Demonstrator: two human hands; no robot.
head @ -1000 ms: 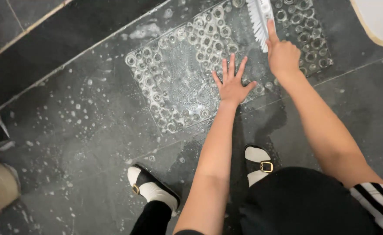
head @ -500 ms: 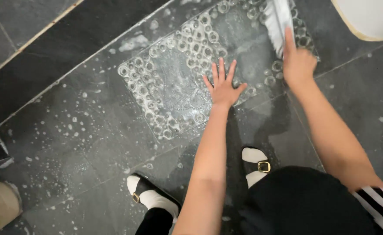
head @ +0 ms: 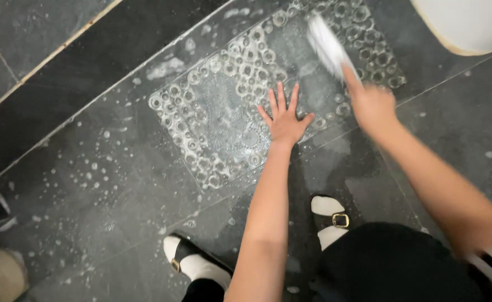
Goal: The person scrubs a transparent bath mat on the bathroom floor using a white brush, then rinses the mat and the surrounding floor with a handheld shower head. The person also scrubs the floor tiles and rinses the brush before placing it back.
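A clear plastic mat (head: 212, 117) with round suction cups lies flat on a wet dark tile floor, covered in soapy foam. My left hand (head: 283, 118) presses flat on the mat near its middle, fingers spread. My right hand (head: 372, 103) grips a white scrubbing brush (head: 327, 47), whose bristles rest on the mat's far right part; the brush is motion-blurred.
My two feet in black sandals with gold buckles and white socks (head: 193, 263) (head: 330, 218) stand on the wet tiles below the mat. A white rounded fixture (head: 470, 22) sits at the top right. A beige object (head: 0, 274) is at the bottom left corner.
The right hand has swept the brush leftward and nearer across the mat. The left hand stays pressed on the mat. The view has shifted a little.
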